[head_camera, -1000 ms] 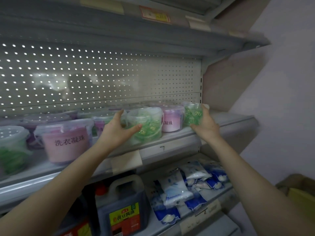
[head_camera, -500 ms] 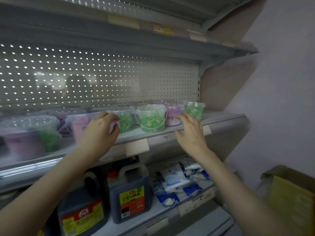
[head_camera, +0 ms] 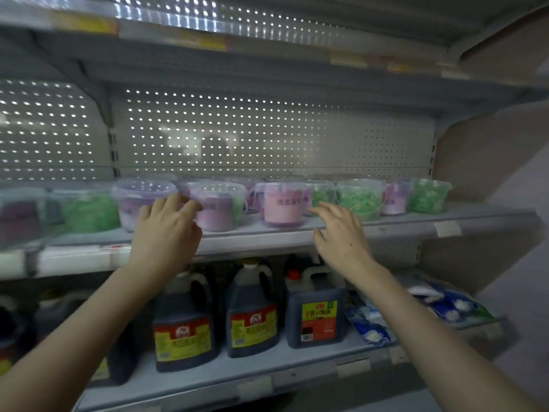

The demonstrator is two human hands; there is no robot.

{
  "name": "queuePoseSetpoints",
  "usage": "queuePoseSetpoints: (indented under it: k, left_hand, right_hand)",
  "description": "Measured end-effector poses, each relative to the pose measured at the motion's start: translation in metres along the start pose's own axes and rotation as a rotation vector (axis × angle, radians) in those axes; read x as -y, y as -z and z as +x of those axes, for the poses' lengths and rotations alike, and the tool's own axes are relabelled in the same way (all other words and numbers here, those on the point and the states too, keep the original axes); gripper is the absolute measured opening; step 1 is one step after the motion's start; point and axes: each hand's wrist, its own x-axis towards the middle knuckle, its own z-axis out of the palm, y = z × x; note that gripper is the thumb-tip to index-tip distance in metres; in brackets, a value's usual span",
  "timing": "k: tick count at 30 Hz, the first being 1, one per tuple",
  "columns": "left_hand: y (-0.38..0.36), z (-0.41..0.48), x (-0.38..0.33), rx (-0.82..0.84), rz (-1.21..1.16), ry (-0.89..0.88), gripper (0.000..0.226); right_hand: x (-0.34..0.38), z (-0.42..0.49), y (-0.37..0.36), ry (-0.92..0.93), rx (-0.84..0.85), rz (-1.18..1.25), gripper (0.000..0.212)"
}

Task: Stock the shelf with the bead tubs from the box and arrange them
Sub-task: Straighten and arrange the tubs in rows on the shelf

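The shelf (head_camera: pixel 475 214) carries bead tubs (head_camera: pixel 359 199) lined near its front edge; left grip (head_camera: pixel 166 230) and right grip (head_camera: pixel 341 233), both released and empty, reach toward them, probably to straighten the row.

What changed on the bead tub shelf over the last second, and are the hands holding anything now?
Both hands let go and shifted left along the shelf. The right hand left the end green tub and now hovers open before the labelled pink tub. The left hand left the other green tub and now touches a purple-pink tub with spread fingers. The tubs stayed in their row.
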Motion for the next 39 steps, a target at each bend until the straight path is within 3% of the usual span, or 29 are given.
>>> queuePoseSetpoints:
  k: [10, 20, 28, 39]
  left_hand:
    - [0.079, -0.091, 0.156, 0.188, 0.163, 0.137, 0.042]
    - [0.144, -0.153, 0.268, 0.249, 0.258, 0.204, 0.042]
    - [0.123, -0.15, 0.329, 0.292, 0.209, 0.282, 0.049]
    - [0.073, -0.093, 0.401, 0.213, 0.163, 0.297, 0.057]
  right_hand:
    - [0.175, -0.023, -0.021, 0.117, 0.059, 0.098, 0.047]
    - [0.321, -0.041, -0.039, 0.202, 0.101, 0.199, 0.043]
    - [0.374, -0.007, -0.074, 0.19, 0.167, 0.3, 0.045]
    - [0.443, 0.085, -0.135, 0.202, 0.114, 0.443, 0.058]
